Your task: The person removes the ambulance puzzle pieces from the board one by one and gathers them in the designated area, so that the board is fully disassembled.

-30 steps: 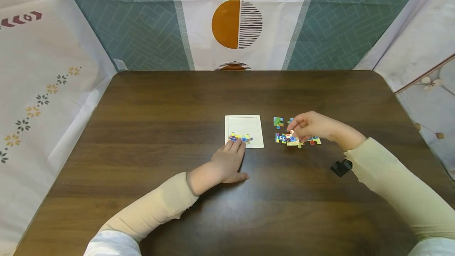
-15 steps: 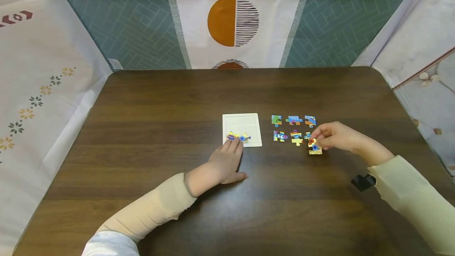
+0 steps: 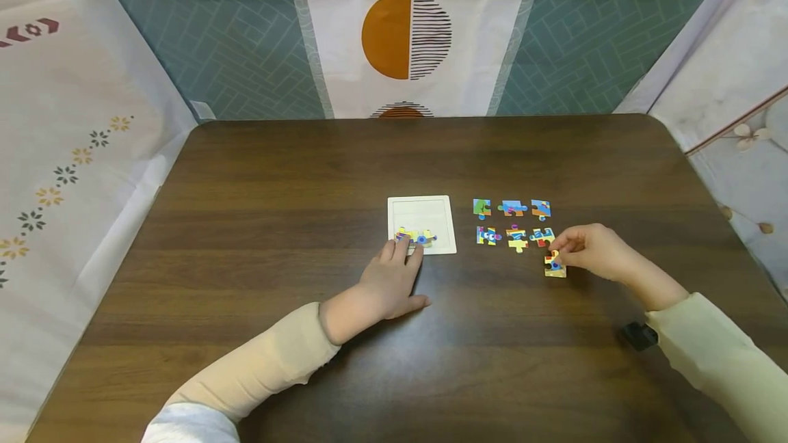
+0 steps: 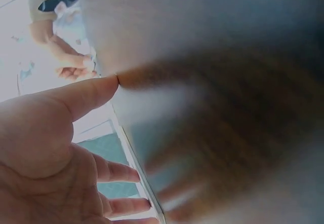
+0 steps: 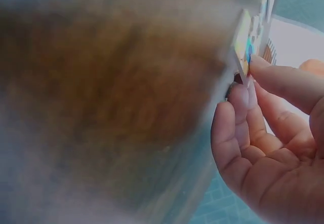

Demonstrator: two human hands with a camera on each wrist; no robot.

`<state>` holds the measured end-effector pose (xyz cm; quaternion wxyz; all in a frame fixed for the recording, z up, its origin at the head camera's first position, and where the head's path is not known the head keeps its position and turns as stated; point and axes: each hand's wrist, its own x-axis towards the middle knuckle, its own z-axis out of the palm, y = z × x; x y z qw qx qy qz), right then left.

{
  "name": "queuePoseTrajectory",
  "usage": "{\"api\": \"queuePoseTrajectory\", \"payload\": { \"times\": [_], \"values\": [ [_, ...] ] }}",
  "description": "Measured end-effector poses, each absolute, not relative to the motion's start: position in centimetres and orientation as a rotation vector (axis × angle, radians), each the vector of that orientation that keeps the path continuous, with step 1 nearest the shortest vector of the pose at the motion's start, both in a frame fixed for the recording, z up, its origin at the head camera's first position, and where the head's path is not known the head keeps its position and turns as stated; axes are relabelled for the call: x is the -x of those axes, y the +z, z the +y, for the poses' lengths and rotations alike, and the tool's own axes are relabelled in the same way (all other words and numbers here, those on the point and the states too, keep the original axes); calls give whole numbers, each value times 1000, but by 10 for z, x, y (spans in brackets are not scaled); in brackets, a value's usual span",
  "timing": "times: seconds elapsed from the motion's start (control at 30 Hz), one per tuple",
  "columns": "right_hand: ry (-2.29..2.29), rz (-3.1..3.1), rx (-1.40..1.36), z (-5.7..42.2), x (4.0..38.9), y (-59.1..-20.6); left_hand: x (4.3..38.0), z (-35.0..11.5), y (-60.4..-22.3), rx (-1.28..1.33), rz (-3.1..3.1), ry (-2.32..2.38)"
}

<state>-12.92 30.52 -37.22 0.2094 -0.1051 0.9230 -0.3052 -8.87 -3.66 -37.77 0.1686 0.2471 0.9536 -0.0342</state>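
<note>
My right hand (image 3: 596, 256) pinches a yellow jigsaw puzzle piece (image 3: 555, 269) with a blue patch, to the right of the loose pieces. In the right wrist view, thumb and fingertips grip one edge of this piece (image 5: 243, 44), which is tilted. My left hand (image 3: 389, 284) lies with fairly straight fingers on the near edge of a white puzzle tray (image 3: 422, 206), thumb out over the table. Joined yellow and blue pieces (image 3: 421, 238) sit along the tray's near side, partly covered by my fingertips. The left wrist view shows the fingertips at the tray's rim.
Two rows of loose puzzle pieces lie right of the tray, among them a green one (image 3: 482, 208), a blue one (image 3: 513, 208) and a red and blue one (image 3: 542, 236). They rest on a brown wooden table (image 3: 295, 169). Patterned cloth hangs around it.
My right hand has moved right and slightly nearer to me with the pinched puzzle piece, uncovering the loose pieces. My left hand has stayed at the tray, its fingers a little more spread.
</note>
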Motion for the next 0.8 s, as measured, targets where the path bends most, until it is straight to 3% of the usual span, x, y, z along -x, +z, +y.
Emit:
{"api": "queuePoseTrajectory", "payload": {
  "times": [0.43,0.8],
  "values": [
    [-709,2826,369,293,127,-364,87,-37,-377,-670,2708,-45],
    [-743,2845,547,228,148,-344,85,-39,-373,-636,2699,70]
  ]
}}
